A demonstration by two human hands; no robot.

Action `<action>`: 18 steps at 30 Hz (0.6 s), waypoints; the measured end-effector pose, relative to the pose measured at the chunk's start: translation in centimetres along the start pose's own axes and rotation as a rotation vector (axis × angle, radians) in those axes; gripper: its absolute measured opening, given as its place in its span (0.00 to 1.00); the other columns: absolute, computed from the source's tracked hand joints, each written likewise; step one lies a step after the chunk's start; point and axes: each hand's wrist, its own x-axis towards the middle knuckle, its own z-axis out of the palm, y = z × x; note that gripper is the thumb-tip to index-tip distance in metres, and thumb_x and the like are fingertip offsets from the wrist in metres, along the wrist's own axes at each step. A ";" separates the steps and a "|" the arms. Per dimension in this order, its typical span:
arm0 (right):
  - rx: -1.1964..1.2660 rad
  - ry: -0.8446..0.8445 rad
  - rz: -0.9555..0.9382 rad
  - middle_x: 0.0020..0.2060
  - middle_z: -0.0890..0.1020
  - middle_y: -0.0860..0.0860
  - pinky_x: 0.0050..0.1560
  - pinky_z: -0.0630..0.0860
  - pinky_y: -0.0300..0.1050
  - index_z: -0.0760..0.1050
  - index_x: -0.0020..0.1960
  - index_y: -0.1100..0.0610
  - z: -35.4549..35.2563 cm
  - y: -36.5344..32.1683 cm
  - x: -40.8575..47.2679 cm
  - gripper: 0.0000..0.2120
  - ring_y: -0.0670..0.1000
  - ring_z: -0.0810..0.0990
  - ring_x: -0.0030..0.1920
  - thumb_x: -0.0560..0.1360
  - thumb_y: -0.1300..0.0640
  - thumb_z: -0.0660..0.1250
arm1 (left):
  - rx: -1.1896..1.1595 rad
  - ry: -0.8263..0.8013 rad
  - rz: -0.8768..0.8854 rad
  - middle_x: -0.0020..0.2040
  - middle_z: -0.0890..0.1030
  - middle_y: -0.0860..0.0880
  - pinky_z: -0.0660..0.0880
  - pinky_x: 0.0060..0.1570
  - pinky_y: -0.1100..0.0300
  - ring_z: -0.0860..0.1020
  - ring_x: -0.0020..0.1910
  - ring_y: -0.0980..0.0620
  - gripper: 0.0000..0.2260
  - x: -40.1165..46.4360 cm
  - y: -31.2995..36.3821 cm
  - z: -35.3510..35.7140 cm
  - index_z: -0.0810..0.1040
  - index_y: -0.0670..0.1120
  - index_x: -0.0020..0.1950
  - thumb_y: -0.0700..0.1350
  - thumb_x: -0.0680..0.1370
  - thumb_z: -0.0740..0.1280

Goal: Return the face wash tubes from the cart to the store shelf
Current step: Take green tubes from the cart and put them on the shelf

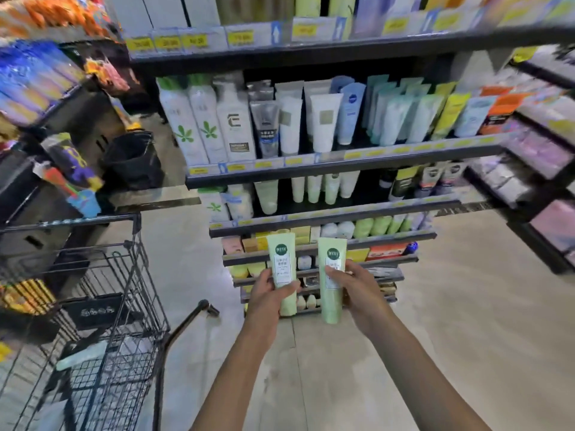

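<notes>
My left hand (267,295) grips a pale green face wash tube (282,259) upright, cap end down. My right hand (354,287) grips a second, matching green tube (332,256) beside it. Both tubes are held side by side in front of the lower part of the store shelf (326,164). Similar pale green tubes (314,189) hang in a row two shelves above my hands. The black wire cart (102,306) stands to my left, and a light tube-like item (84,354) lies in its basket.
The shelf unit holds bottles and tubes (292,122) on several tiers with yellow price tags. A second shelf (541,157) angles in at the right. Snack racks (34,82) and a black bin (133,160) fill the left. Bare tiled floor (482,306) lies at the right.
</notes>
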 end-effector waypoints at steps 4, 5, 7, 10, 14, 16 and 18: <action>-0.005 0.007 0.001 0.50 0.88 0.54 0.58 0.79 0.57 0.83 0.58 0.56 -4.0 -0.8 2.2 0.09 0.56 0.85 0.52 0.78 0.59 0.73 | 0.033 0.044 0.042 0.55 0.86 0.43 0.80 0.54 0.45 0.84 0.52 0.42 0.21 1.1 -0.6 4.1 0.76 0.46 0.63 0.34 0.73 0.76; -0.005 0.011 0.009 0.50 0.88 0.54 0.59 0.80 0.57 0.83 0.58 0.56 -4.7 -1.0 2.9 0.10 0.57 0.85 0.53 0.78 0.58 0.74 | 0.043 0.059 0.048 0.54 0.86 0.44 0.81 0.52 0.46 0.85 0.51 0.43 0.20 1.5 -0.6 4.9 0.76 0.49 0.61 0.34 0.73 0.76; -0.005 0.010 0.025 0.51 0.88 0.55 0.60 0.80 0.60 0.83 0.59 0.56 -5.7 -1.2 4.4 0.11 0.60 0.85 0.55 0.77 0.56 0.75 | 0.056 0.090 0.052 0.52 0.87 0.47 0.81 0.53 0.46 0.85 0.52 0.43 0.19 2.6 -0.5 6.3 0.76 0.52 0.58 0.35 0.74 0.76; -0.009 -0.015 0.024 0.53 0.88 0.54 0.63 0.79 0.63 0.82 0.60 0.55 -6.3 -1.5 6.9 0.13 0.59 0.85 0.57 0.76 0.55 0.75 | 0.101 0.113 0.068 0.54 0.86 0.51 0.80 0.49 0.56 0.85 0.53 0.50 0.18 5.1 -0.3 7.6 0.77 0.50 0.60 0.37 0.74 0.76; -0.043 -0.018 0.000 0.53 0.88 0.51 0.61 0.80 0.59 0.83 0.60 0.53 -6.1 -2.0 10.4 0.13 0.57 0.85 0.57 0.76 0.56 0.76 | 0.167 0.143 0.101 0.54 0.84 0.51 0.76 0.39 0.68 0.83 0.50 0.56 0.17 8.9 0.3 8.6 0.75 0.47 0.62 0.39 0.76 0.75; -0.042 -0.026 0.015 0.53 0.88 0.52 0.58 0.80 0.57 0.83 0.60 0.54 -5.9 -2.3 12.0 0.13 0.58 0.85 0.57 0.76 0.56 0.76 | 0.194 0.149 0.103 0.53 0.84 0.51 0.76 0.40 0.65 0.83 0.48 0.57 0.16 10.9 0.6 8.9 0.73 0.49 0.61 0.40 0.77 0.74; -0.056 -0.040 0.032 0.52 0.88 0.54 0.58 0.80 0.59 0.83 0.59 0.55 -5.6 -2.4 13.5 0.13 0.59 0.85 0.55 0.75 0.56 0.77 | 0.202 0.165 0.103 0.54 0.84 0.51 0.78 0.44 0.61 0.83 0.49 0.56 0.18 12.9 0.8 8.9 0.72 0.50 0.62 0.41 0.77 0.74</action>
